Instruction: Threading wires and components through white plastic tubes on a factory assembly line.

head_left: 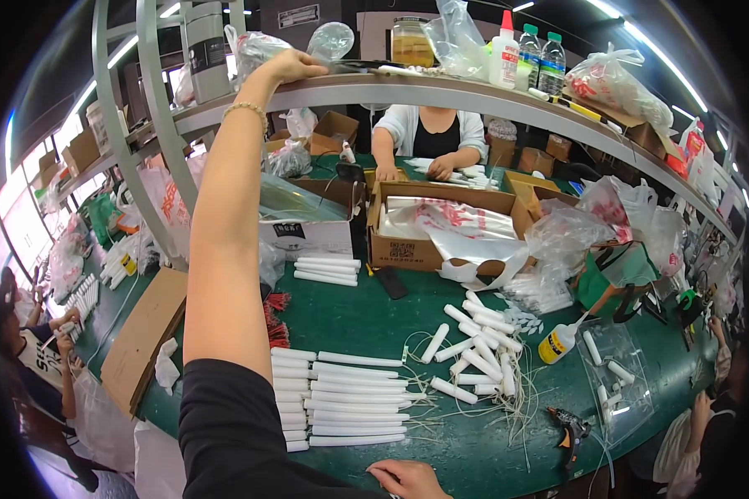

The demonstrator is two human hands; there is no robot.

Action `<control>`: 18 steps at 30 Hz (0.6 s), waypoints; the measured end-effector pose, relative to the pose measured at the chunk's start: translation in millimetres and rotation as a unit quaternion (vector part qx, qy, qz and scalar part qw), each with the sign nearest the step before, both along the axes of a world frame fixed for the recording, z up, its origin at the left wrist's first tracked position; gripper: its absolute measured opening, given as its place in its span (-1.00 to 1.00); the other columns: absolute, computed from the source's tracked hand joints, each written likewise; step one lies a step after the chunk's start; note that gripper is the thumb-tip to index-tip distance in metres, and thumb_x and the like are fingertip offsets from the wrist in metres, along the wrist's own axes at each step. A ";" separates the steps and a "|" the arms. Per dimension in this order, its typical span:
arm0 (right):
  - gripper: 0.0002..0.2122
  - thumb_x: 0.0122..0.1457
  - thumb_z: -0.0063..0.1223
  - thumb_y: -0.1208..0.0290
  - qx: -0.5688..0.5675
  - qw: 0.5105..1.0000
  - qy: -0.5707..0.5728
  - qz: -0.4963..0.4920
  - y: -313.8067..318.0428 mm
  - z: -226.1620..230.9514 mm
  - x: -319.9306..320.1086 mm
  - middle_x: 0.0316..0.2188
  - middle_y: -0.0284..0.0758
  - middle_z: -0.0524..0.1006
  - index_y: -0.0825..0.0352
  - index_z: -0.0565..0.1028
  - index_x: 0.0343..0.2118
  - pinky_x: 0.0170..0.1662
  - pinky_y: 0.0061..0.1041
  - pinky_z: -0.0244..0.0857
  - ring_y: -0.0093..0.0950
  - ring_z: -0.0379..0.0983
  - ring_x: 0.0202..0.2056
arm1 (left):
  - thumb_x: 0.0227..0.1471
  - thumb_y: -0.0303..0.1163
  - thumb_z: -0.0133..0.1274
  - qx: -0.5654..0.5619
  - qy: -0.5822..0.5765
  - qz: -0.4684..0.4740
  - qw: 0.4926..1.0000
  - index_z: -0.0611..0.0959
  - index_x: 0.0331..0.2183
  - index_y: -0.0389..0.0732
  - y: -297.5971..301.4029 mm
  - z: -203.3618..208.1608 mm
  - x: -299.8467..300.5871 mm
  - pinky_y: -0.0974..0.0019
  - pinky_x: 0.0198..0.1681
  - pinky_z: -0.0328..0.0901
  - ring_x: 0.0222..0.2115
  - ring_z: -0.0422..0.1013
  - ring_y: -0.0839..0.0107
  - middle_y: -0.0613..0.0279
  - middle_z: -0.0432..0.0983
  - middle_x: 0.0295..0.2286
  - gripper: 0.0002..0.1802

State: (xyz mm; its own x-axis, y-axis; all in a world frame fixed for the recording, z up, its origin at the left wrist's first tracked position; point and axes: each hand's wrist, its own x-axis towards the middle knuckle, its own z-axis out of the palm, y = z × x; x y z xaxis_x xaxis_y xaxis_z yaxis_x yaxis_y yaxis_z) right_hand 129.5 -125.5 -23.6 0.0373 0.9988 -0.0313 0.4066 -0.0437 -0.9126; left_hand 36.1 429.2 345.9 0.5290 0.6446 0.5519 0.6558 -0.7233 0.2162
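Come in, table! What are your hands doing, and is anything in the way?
Left hand up at the shelf, by a dark flat item; grip unclear. Right hand low, near the white tubes. Left arm blocks some tubes from view.

There's your black sleeve (237, 416) against the green table (341, 314): white tubes (356, 408) toward its near edge, a yellow-labelled white bottle (558, 343) and orange-and-black glue gun (572, 434) toward its right edge.

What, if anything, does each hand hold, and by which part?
Left hand: at the left end of a dark flat object; holding cannot be told. Right hand: nothing visibly held.
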 end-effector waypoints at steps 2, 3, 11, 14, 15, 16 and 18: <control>-0.84 0.07 0.06 0.30 -0.001 1.000 0.000 0.005 0.5 2.1 0.1 -0.47 -0.23 0.55 0.26 0.54 -0.38 -0.34 -0.34 0.33 -0.22 0.48 -0.43 | -0.16 -0.03 0.23 -0.032 -0.034 0.006 0.999 0.69 -0.26 -0.08 2.4 0.2 -3.1 0.35 -0.20 0.31 -0.36 0.45 0.42 0.21 0.59 -0.35 -0.57; -0.84 0.07 0.06 0.29 -0.006 1.000 0.000 0.013 0.1 3.0 0.4 -0.48 -0.22 0.55 0.26 0.54 -0.38 -0.35 -0.34 0.33 -0.22 0.48 -0.43 | -0.16 -0.03 0.23 -0.031 -0.034 0.005 0.999 0.69 -0.26 -0.08 2.9 -0.9 -3.5 0.35 -0.20 0.31 -0.36 0.45 0.42 0.21 0.59 -0.35 -0.57; -0.86 0.10 0.05 0.31 0.010 1.000 -0.010 0.026 4.7 -17.9 11.2 -0.50 -0.27 0.55 0.23 0.55 -0.33 -0.41 -0.42 0.33 -0.32 0.50 -0.48 | -0.09 -0.03 0.19 0.018 -0.040 -0.010 0.999 0.70 -0.27 -0.11 10.1 -8.6 3.6 0.43 -0.29 0.28 -0.44 0.40 0.55 0.31 0.59 -0.45 -0.60; -0.86 0.11 0.03 0.31 0.034 0.998 -0.043 0.042 8.7 -21.8 15.3 -0.52 -0.33 0.55 0.17 0.55 -0.30 -0.47 -0.45 0.33 -0.34 0.50 -0.51 | -0.16 0.03 0.22 0.046 -0.052 -0.026 0.997 0.71 -0.32 -0.12 17.7 -9.9 7.0 0.38 -0.30 0.30 -0.46 0.41 0.50 0.27 0.59 -0.48 -0.55; -0.86 0.12 0.03 0.29 0.022 0.998 -0.043 0.038 12.2 -20.2 14.5 -0.54 -0.34 0.55 0.14 0.55 -0.30 -0.49 -0.46 0.32 -0.35 0.49 -0.52 | -0.22 0.07 0.25 0.050 -0.065 -0.027 0.996 0.72 -0.36 -0.12 17.6 -9.8 5.4 0.34 -0.30 0.32 -0.45 0.44 0.46 0.22 0.60 -0.46 -0.52; -0.86 0.10 0.04 0.28 0.012 0.998 -0.053 0.038 12.5 -23.9 12.3 -0.53 -0.35 0.55 0.12 0.55 -0.30 -0.48 -0.47 0.31 -0.35 0.49 -0.52 | -0.22 0.07 0.25 0.047 -0.067 -0.019 0.996 0.72 -0.36 -0.12 25.9 -11.6 4.1 0.34 -0.30 0.32 -0.45 0.44 0.46 0.22 0.60 -0.46 -0.52; -0.87 0.10 0.05 0.33 0.039 0.997 -0.051 0.053 16.2 -24.3 5.7 -0.57 -0.35 0.54 0.16 0.55 -0.31 -0.50 -0.49 0.30 -0.40 0.48 -0.55 | -0.21 0.06 0.25 0.072 -0.049 -0.042 0.995 0.72 -0.35 -0.10 51.4 -0.9 -15.4 0.35 -0.26 0.32 -0.41 0.44 0.46 0.24 0.60 -0.43 -0.54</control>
State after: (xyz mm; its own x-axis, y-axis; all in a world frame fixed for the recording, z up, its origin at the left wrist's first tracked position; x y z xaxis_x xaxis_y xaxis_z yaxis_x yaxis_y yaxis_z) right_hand 135.2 -109.3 -47.8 -0.0698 0.9965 0.0451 0.4958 0.0738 -0.8653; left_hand 20.7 480.7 345.0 0.5167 0.5112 0.6868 0.5721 -0.8029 0.1672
